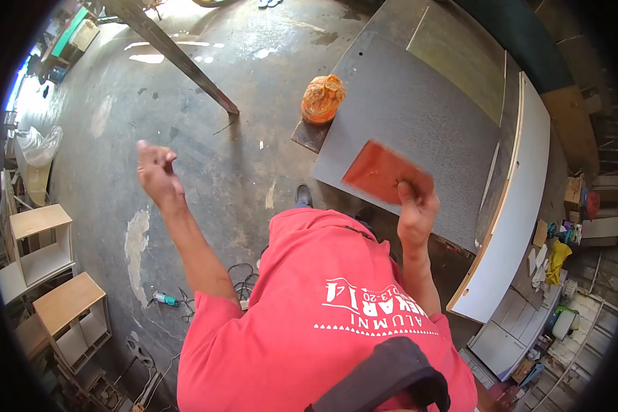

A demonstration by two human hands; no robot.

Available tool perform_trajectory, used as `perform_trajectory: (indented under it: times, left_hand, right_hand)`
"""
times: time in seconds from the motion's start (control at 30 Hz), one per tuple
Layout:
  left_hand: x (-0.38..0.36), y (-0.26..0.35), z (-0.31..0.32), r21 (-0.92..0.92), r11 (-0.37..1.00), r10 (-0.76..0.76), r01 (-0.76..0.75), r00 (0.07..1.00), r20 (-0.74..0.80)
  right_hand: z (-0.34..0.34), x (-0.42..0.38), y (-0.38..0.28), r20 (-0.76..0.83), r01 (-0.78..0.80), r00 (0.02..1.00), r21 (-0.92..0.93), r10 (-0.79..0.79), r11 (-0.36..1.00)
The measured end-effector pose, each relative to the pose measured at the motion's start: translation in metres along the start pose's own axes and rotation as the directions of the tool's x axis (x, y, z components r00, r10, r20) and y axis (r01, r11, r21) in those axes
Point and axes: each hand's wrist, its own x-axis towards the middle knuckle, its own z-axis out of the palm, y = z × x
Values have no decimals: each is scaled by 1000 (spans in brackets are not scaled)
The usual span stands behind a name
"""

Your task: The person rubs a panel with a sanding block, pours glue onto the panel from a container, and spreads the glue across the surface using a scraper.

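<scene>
My right hand [419,211] grips one corner of a flat, rectangular red-orange sheet [384,173], thumb on its upper face. The sheet is slightly blurred and overlaps a large grey panel [408,117] on the work table. My left hand [159,175] is raised over the floor to the left, away from the table. One finger points outward while the others are bent, and nothing shows in it. A crumpled orange plastic bag [323,100] stands at the panel's left edge, on a dark board corner [310,136].
A long white panel [511,206] with a raw wood edge lies right of the table. A slanting post [185,65] meets the floor ahead. Small wooden cabinets [69,302] stand at left, near a green power tool [165,299] and cables [243,276] on the concrete.
</scene>
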Motion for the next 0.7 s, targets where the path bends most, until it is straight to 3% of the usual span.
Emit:
perform_trajectory:
  times: [0.03, 0.07, 0.1, 0.13, 0.17, 0.2, 0.27, 0.33, 0.37, 0.4, 0.43, 0.47, 0.5, 0.53, 0.57, 0.6, 0.67, 0.7]
  left_hand:
    - [-1, -11, -13, 431, 874, -70, 224, 936, -345]
    - [-8, -21, -12, 438, 871, -68, 222, 938, -341]
    - [-18, -34, -8, 525, 835, 49, 166, 927, -371]
    - [-28, -40, 2, 608, 785, 165, 117, 907, -387]
    - [-37, -34, 19, 498, 859, 69, 120, 936, -346]
    - [-46, -28, 37, 499, 858, 66, 125, 935, -347]
    - [-61, -15, 76, 506, 852, -122, 135, 991, -58]
    - [-70, -9, 113, 487, 873, -114, -15, 965, 234]
    - [-73, -3, 132, 404, 913, -111, -61, 914, 390]
    - [-74, 3, 149, 312, 945, -92, -95, 839, 536]
    - [-75, 8, 164, 276, 960, -127, -54, 793, 596]
    - [-76, 11, 172, 243, 970, -157, -10, 739, 656]
    - [-75, 8, 173, 245, 969, -153, -14, 746, 649]
    - [-73, 3, 172, 226, 972, -202, 56, 688, 697]
    - [-73, 1, 173, 212, 969, -246, 128, 621, 745]
    - [-74, 0, 175, 213, 969, -245, 127, 622, 744]
    - [-77, 0, 181, 134, 942, -314, 308, 667, 675]
    - [-78, 0, 182, 134, 941, -315, 310, 665, 677]
  right_hand:
    - [2, 1, -9, 122, 332, 943, -256, -310, 908]
    - [6, 3, -19, 310, 622, 782, -439, -540, 649]
    - [15, 5, -30, 380, 705, 694, -531, -611, 470]
    - [18, 5, -35, 372, 701, 698, -533, -612, 474]
    - [19, 5, -39, 445, 747, 643, -544, -622, 383]
    - [20, 4, -40, 523, 789, 587, -542, -618, 290]
    - [26, 6, -38, 541, 813, 555, -514, -632, 274]
    - [33, 7, -34, 487, 771, 637, -415, -598, 483]
    - [34, 6, -34, 497, 776, 631, -405, -595, 484]
    - [35, 4, -34, 449, 648, 745, -315, -493, 694]
    - [36, 2, -34, 419, 473, 834, -208, -359, 856]
    - [36, 1, -34, 430, 474, 829, -201, -358, 857]
    - [35, 1, -33, 387, 289, 890, -74, -240, 954]
    - [34, 1, -31, 359, 90, 927, 61, -106, 994]
    - [32, -1, -25, 343, 53, 937, 49, -66, 997]
    - [33, 0, -24, 345, 53, 936, 50, -67, 997]
    - [40, 3, -27, 237, -140, 966, 141, 104, 980]
    - [38, 4, -27, 234, -140, 967, 140, 104, 980]
